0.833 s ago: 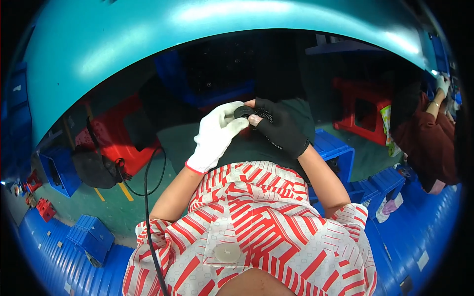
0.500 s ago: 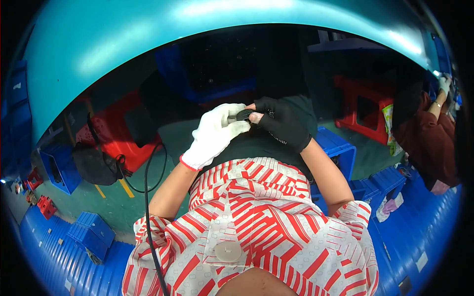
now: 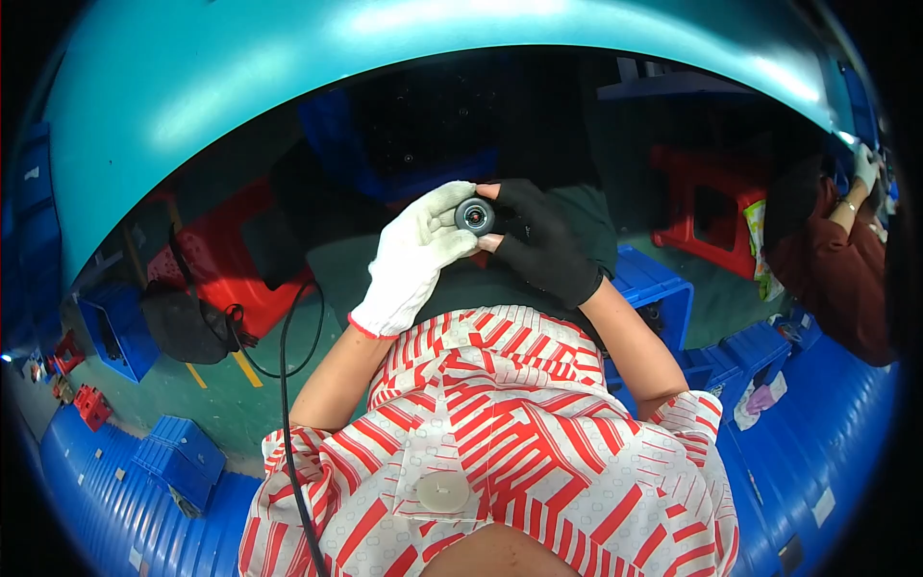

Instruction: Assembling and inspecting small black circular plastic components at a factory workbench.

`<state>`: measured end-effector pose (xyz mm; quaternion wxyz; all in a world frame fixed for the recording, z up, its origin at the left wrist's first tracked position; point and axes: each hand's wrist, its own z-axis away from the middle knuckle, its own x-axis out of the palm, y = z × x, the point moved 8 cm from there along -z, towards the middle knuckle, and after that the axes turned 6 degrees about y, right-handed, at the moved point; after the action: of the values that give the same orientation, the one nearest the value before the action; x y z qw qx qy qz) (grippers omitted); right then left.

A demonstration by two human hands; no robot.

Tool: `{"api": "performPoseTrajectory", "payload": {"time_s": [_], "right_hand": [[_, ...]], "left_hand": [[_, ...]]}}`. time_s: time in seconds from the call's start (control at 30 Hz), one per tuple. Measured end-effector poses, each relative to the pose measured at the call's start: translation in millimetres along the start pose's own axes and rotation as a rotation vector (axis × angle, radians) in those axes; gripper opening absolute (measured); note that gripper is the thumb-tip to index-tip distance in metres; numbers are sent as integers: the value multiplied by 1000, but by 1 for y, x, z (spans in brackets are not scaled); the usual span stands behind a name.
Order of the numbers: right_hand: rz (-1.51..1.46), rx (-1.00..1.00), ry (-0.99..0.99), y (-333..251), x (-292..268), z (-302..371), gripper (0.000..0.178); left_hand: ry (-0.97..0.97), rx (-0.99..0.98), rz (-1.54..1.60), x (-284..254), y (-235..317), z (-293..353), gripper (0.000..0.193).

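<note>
A small black wheel [image 3: 474, 217] with a pale ring round its hub and a reddish centre is held up in front of my lap, its round face turned to view. My left hand [image 3: 413, 255], in a white knit glove with a red cuff edge, pinches it from the left between thumb and fingers. From the other side, my right hand [image 3: 548, 245], in a black glove with bare fingertips, grips the rim at top and bottom with finger and thumb. The wheel's back is hidden.
A teal curved surface [image 3: 240, 96] spans the far side. Red stools stand at left [image 3: 240, 250] and right [image 3: 697, 207]. Blue crates [image 3: 654, 293] sit to my right, others at left. A black cable [image 3: 286, 385] hangs along my left arm. A co-worker's gloved hand [image 3: 865, 168] shows at far right.
The wheel has turned from edge-on to face-on between my hands. My fingers have spread round its rim, my left hand rising slightly.
</note>
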<state>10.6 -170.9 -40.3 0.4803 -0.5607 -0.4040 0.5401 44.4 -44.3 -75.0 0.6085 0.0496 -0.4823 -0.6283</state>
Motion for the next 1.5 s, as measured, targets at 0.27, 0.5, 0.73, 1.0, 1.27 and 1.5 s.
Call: {"api": "performPoseTrajectory", "payload": {"time_s": [0.27, 0.5, 0.73, 1.0, 1.27, 1.5], "right_hand": [[16, -23, 20, -2, -1, -1, 46], [-46, -4, -9, 4, -1, -1, 46], [167, -99, -19, -3, 4, -2, 45], [211, -98, -54, 4, 9, 0, 54], [216, -90, -70, 1, 11, 3, 59], [215, -33, -121, 14, 15, 4, 47]], "left_hand": [[32, -44, -7, 0, -1, 1, 58], [30, -36, -20, 1, 2, -1, 54], [39, -113, 85, -9, -15, -4, 45], [61, -126, 53, -12, -17, -3, 46], [118, -103, -4, -11, -12, -1, 49], [108, -85, -35, -12, -13, 0, 50]]}}
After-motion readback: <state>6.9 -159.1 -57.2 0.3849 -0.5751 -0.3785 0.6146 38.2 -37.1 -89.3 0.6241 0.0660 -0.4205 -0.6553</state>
